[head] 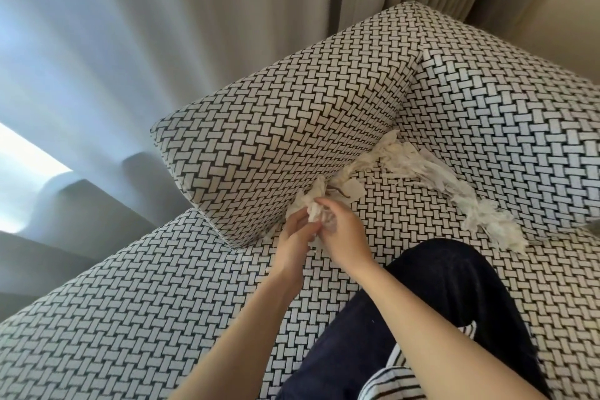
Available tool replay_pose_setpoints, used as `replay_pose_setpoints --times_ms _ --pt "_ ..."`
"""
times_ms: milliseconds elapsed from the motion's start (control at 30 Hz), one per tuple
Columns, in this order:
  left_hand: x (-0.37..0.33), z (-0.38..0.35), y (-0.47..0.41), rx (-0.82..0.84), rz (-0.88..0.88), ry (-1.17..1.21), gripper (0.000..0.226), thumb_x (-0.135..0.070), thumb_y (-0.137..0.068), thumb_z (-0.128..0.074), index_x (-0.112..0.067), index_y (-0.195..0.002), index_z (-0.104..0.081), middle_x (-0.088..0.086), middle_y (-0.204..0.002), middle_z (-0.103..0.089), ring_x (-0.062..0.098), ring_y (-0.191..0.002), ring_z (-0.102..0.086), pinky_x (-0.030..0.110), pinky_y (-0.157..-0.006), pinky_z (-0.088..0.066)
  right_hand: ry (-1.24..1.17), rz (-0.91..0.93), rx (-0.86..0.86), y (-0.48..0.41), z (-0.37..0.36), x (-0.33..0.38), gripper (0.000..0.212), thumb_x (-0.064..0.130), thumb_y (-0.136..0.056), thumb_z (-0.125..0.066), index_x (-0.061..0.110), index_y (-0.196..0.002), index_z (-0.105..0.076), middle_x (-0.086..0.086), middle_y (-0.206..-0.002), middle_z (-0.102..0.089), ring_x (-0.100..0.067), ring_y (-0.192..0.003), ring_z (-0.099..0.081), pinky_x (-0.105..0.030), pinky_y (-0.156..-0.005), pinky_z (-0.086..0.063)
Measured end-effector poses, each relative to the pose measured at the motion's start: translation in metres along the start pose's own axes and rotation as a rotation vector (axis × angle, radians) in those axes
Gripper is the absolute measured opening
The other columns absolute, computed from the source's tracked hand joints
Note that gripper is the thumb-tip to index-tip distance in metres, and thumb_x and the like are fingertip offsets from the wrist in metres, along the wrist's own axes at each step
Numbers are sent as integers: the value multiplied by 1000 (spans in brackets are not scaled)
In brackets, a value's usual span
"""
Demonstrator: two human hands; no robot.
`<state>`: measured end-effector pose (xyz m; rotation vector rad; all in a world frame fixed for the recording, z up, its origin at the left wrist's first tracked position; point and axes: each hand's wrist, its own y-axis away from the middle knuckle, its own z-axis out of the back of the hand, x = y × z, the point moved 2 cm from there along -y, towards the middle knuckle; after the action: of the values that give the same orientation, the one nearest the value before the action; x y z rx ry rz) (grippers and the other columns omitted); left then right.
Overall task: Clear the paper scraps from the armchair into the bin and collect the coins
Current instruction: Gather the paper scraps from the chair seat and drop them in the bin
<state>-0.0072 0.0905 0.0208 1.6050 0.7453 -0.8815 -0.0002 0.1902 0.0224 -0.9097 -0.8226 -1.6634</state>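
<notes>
Paper wad [314,209], one, gripped by left hand [294,235] and right hand [342,232].

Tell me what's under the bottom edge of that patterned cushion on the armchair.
White paper scraps poke out along the cushion's lower edge, where the left hand and right hand gather a wad. Anything deeper, coins included, is hidden by the cushion.

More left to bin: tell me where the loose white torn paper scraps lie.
Head view, right of centre: the white torn paper scraps trail along the crease between the black-and-white woven armchair seat and its right-hand cushion.
</notes>
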Motion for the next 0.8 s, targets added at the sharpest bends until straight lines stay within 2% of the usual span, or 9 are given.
replay_pose_setpoints --times_ms 100,167,267,367,433,500,600,700,800 --pt "-12 -8 4 33 -55 -31 33 -15 -92 -53 -20 -124 -54 -6 -112 -62 7 -102 -56 30 -98 -40 -117 -15 -29 3 11 0 41 7 -89 -60 14 -129 -54 -1 -126 -59 -4 -105 -60 -9 -86 -47" --pt "-18 -13 7 74 -66 -66 35 -17 -92 -53 -23 -126 -54 -11 -113 -59 4 -105 -53 29 -98 -37 -178 -32 -62 6 21 -1 39 10 -90 -59 14 -129 -54 5 -121 -61 3 -104 -58 -7 -86 -46" --pt "-21 -18 8 92 -92 -101 35 -16 -91 -54 -27 -124 -54 -9 -119 -59 4 -109 -53 28 -94 -38 -210 -56 -106 8 33 -2 31 17 -91 -59 18 -122 -57 20 -104 -60 15 -93 -56 -2 -77 -42" --pt "-18 -23 9 67 -90 -94 35 -13 -90 -54 -26 -123 -52 -3 -119 -60 10 -108 -56 32 -96 -41 -276 -130 -117 10 41 -9 25 19 -91 -58 23 -115 -57 11 -105 -64 -1 -98 -59 -16 -84 -46" --pt "-15 -25 9 37 -88 -98 37 -10 -88 -55 -25 -122 -50 -3 -118 -59 9 -105 -55 26 -90 -42 -324 -171 -97 11 45 -13 21 16 -91 -55 20 -111 -59 4 -106 -65 -11 -100 -61 -22 -83 -47" --pt "-13 -29 10 15 -101 -138 39 -10 -87 -57 -25 -123 -51 -6 -116 -57 3 -98 -53 16 -75 -38 -314 -191 -91 15 49 -15 17 13 -94 -50 16 -108 -59 2 -105 -64 -11 -94 -59 -16 -74 -46" --pt "-8 -31 12 -5 -144 -231 37 -12 -87 -59 -25 -120 -54 -4 -115 -54 0 -88 -50 13 -65 -37 -279 -205 -94 19 52 -18 19 15 -98 -44 18 -108 -59 -1 -106 -60 -8 -86 -55 -11 -62 -45" --pt "-3 -33 12 -25 -197 -342 36 -12 -86 -61 -25 -118 -55 2 -118 -50 3 -80 -52 4 -54 -40 -185 -179 -121 24 56 -19 28 17 -100 -41 13 -118 -62 -2 -114 -61 -10 -101 -56 -15 -80 -45" --pt "2 -33 10 -8 -244 -397 35 -12 -86 -61 -27 -117 -56 4 -122 -50 6 -78 -54 0 -51 -40 -131 -171 -139 31 60 -17 29 15 -99 -42 14 -118 -64 12 -107 -58 -2 -103 -55 -12 -90 -41"
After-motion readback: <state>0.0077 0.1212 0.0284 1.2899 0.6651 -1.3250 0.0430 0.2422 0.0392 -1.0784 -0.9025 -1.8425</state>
